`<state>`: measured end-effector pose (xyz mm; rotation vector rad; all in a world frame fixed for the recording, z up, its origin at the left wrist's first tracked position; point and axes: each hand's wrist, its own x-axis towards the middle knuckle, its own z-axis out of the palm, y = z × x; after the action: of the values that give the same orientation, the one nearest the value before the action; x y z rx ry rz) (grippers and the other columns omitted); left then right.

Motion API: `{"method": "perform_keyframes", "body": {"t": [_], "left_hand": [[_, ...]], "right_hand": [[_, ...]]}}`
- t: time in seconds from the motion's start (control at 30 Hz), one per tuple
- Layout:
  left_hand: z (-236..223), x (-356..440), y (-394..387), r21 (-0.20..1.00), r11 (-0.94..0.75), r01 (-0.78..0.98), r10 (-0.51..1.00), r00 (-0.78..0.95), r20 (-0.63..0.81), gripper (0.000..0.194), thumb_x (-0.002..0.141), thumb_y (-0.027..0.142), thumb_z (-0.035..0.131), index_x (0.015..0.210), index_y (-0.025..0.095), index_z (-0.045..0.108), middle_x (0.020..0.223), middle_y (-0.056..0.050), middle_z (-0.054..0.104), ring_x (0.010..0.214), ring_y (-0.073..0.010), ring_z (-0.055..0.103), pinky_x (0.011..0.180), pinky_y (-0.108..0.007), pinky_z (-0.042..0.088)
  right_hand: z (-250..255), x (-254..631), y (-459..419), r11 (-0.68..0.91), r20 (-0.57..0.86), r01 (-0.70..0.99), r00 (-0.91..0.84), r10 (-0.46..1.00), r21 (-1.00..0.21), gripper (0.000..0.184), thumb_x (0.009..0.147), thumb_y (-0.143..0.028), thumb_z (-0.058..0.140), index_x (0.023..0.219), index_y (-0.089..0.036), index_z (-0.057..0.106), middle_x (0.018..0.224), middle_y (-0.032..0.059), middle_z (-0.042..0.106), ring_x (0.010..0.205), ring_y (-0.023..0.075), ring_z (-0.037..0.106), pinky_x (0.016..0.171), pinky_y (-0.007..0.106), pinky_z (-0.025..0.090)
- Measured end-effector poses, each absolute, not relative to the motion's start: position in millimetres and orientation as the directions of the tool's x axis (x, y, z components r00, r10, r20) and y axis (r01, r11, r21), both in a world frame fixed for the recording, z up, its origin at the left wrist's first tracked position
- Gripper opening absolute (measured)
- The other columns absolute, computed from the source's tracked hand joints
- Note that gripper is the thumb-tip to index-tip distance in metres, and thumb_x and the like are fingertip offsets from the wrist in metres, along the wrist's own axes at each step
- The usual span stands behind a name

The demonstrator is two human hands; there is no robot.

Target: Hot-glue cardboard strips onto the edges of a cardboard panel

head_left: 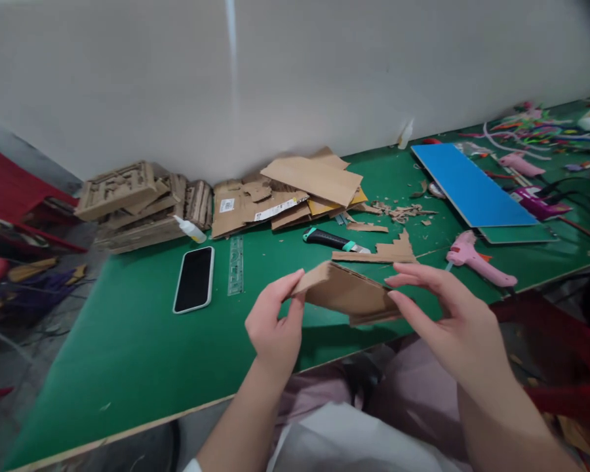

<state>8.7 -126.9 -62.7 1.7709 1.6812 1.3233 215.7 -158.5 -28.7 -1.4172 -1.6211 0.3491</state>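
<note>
A bent piece of brown cardboard [354, 292] is held up above the table's front edge, its top edge slanting down to the right. My left hand [278, 321] pinches its left end between thumb and fingers. At the right corner, my right hand [452, 321] has its thumb and fingertips on the cardboard, the index finger lifted a little. Just behind lies a utility knife [332, 240] with a black and green handle and its blade out. Cut cardboard strips [364, 257] and a jagged scrap [398, 248] lie beside the blade.
On the green table [142, 367] are a phone [194, 280], a clear ruler [235, 265], a glue bottle [191, 229], cardboard sheets [314, 177] and stacked cardboard pieces [142, 203]. To the right lie a pink glue gun [482, 259] and a blue board [476, 187].
</note>
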Motion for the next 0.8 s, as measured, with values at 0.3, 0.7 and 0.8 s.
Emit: {"method": "perform_keyframes", "body": {"t": [0.3, 0.7, 0.8], "left_hand": [[-84, 19, -124, 0.568, -0.658, 0.495, 0.655, 0.003, 0.756, 0.032, 0.079, 0.006, 0.057, 0.107, 0.021, 0.062, 0.097, -0.004, 0.069, 0.091, -0.0155, 0.064, 0.083, -0.031, 0.052], [-65, 35, -122, 0.440, -0.658, 0.611, 0.573, 0.028, 0.819, 0.034, 0.082, 0.009, 0.056, 0.114, 0.020, 0.059, 0.103, -0.003, 0.069, 0.089, -0.0126, 0.066, 0.080, -0.022, 0.052], [-67, 38, -123, 0.460, -0.633, 0.623, 0.577, -0.016, 0.816, 0.034, 0.082, 0.009, 0.056, 0.114, 0.021, 0.059, 0.102, -0.002, 0.069, 0.090, -0.0121, 0.066, 0.081, -0.021, 0.052]], "right_hand": [[-17, 194, -143, 0.455, 0.510, 0.757, -0.189, 0.839, -0.469, 0.017, 0.085, -0.022, 0.054, 0.100, -0.019, 0.061, 0.097, 0.0030, 0.068, 0.088, 0.0143, 0.062, 0.078, 0.026, 0.049], [-13, 172, -144, 0.445, 0.482, 0.802, -0.230, 0.845, -0.398, 0.020, 0.090, -0.024, 0.044, 0.098, -0.016, 0.061, 0.086, 0.0036, 0.069, 0.075, 0.0152, 0.065, 0.066, 0.026, 0.049], [-15, 170, -144, 0.456, 0.511, 0.796, -0.220, 0.831, -0.397, 0.020, 0.090, -0.023, 0.045, 0.095, -0.014, 0.062, 0.083, 0.0040, 0.069, 0.072, 0.0144, 0.065, 0.064, 0.025, 0.049]]}}
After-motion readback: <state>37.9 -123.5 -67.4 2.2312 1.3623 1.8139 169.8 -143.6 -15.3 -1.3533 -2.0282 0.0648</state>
